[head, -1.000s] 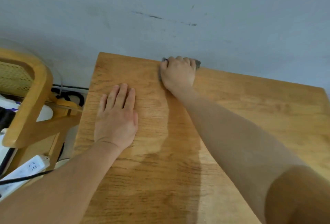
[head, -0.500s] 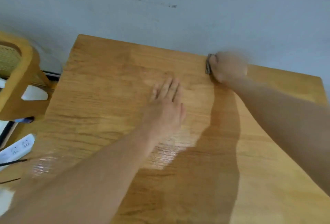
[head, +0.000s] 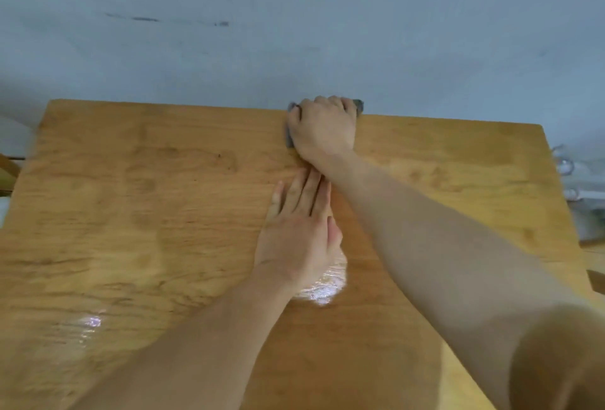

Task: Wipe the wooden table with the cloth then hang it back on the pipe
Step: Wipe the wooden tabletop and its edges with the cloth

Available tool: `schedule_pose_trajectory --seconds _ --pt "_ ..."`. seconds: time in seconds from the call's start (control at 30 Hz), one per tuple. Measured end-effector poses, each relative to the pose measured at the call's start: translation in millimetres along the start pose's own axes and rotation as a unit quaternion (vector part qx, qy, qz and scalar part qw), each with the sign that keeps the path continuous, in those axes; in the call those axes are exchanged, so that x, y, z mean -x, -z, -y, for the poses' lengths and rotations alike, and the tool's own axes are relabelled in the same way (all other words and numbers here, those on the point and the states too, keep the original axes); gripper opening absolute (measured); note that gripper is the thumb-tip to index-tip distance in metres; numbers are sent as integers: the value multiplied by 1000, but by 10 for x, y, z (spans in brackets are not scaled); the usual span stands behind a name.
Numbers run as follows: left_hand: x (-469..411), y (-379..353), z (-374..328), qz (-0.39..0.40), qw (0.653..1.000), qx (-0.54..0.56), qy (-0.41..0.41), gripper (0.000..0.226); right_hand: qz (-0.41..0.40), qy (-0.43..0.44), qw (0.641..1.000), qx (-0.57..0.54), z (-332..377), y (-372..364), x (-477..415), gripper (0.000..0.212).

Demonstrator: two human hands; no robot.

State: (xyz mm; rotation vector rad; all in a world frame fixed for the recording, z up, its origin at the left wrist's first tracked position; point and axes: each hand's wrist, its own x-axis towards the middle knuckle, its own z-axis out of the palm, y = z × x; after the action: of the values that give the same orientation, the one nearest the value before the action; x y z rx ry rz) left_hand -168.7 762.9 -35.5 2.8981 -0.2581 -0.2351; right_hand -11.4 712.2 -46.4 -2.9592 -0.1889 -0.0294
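At the upper middle of the frame, by the wall (head: 294,33), my right hand (head: 322,126) clenched the grey cloth (head: 358,106) on the table's (head: 131,213) far edge, pressing it down for wiping; my left hand (head: 296,239) lay flat below, grasping nothing, likely bracing my reach.

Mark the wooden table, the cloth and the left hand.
wooden table (head: 131,200): head view, bare wood left of centre.
cloth (head: 358,106): head view, grey corner poking out at the far edge.
left hand (head: 298,236): head view, back of the hand, lying flat.
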Motion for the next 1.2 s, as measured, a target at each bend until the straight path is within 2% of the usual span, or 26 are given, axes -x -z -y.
schedule_pose_trajectory --seconds 0.07,0.17,0.27,0.37,0.53,0.73,0.87,0.97,1.2 --pt "1 2 9 -2 1000 -10 7 61 24 58 998 -17 190 6 -27 45" --pt "-9 11 9 -11 1000 -23 10 61 32 91 995 -11 -166 71 -66 46" --pt "-27 -3 -19 -4 999 -34 9 61 -6 20 999 34 -947 171 -50 47" --pt "-41 -22 -24 -7 999 -46 11 62 -12 -17 999 40 -1643 261 15 49" --pt "-24 -60 -24 -24 998 -50 16 61 -19 -61 997 41 -2365 405 85 44" --pt "-55 -65 -28 -34 998 -57 15 61 -33 -107 992 52 -2669 448 120 51" --pt "-43 -65 -23 -37 998 -58 16 62 -22 -204 978 34 -2846 543 229 51" --pt "-33 -65 -26 -44 997 -56 18 62 -4 -298 955 -19 -2955 615 301 51" --pt "-32 -73 -27 -46 997 -56 19 63 23 -303 952 -41 -2997 720 443 45"
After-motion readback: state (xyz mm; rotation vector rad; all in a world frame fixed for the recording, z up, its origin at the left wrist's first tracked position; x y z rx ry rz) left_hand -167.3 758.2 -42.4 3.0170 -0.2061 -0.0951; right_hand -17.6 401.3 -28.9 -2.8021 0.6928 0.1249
